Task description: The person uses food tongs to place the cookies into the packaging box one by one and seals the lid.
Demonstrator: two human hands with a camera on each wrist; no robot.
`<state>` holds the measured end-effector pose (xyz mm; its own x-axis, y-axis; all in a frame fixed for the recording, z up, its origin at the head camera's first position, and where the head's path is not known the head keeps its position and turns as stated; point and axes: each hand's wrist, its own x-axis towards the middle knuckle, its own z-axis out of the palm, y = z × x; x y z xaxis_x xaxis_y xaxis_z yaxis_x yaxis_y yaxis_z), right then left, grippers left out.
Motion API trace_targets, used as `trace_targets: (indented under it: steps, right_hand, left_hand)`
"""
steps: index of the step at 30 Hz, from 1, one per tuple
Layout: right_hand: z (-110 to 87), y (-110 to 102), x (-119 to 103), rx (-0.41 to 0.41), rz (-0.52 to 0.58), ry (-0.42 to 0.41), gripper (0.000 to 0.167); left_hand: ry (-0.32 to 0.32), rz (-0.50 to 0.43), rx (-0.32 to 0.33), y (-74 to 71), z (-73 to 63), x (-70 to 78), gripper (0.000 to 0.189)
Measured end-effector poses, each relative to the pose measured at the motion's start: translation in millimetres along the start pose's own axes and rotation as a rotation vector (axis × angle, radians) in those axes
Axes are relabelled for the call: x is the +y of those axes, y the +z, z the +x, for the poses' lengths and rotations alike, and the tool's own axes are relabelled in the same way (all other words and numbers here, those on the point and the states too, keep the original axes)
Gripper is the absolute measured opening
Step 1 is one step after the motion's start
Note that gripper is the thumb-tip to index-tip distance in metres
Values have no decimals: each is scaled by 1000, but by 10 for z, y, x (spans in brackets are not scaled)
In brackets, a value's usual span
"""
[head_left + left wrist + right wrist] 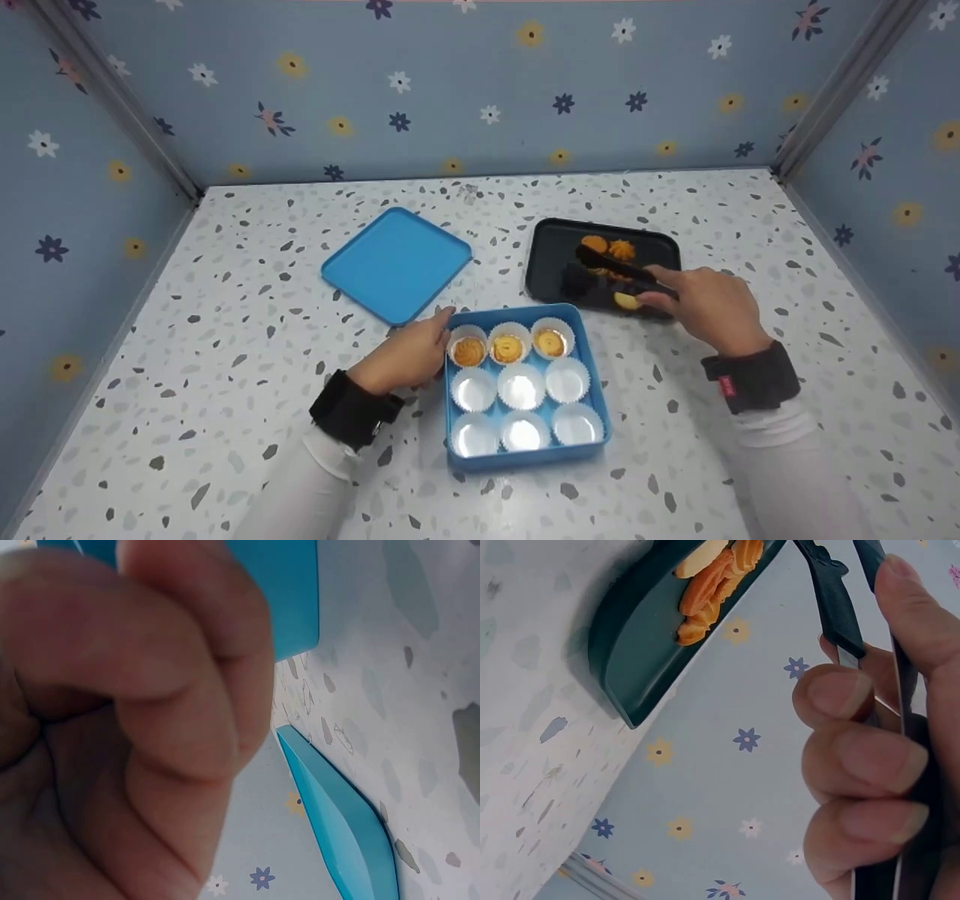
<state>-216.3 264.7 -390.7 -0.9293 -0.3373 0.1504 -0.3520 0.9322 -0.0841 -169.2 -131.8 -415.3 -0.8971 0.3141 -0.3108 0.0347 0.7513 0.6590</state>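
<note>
A blue square box (526, 459) holds rows of white paper cups (521, 386); each cup of the far row has a golden cookie (507, 348) in it. My left hand (409, 350) holds the box by its left side near the far corner; its fingers (187, 690) look curled in the left wrist view. With my right hand (712, 307) I grip black tongs (619, 264) over the black tray (551, 255). Several cookies (709, 596) lie in that tray. The tongs' arms stand apart; their tips are out of the right wrist view, and whether they touch a cookie cannot be told.
A blue square lid (397, 266) lies at an angle on the speckled table (247, 337), left of the tray and beyond the box. Flower-patterned panels (480, 90) enclose the back and both sides of the table.
</note>
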Motion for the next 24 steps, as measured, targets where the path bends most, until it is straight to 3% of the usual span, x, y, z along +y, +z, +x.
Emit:
trace_targets:
  steps: [9,17,24]
  right_hand:
    - [-89,-318,-182,8,42,0,61]
    - [-220,-394,-605,134,61,-274,50]
    - [-246,-245,-893,43,52,-468,51]
  left_hand:
    - [-10,-12,-2,-8,2,0,55]
    - [0,11,-2,-9,4,-11,55]
    - [-16,-12,-4,-5,-4,-8,55]
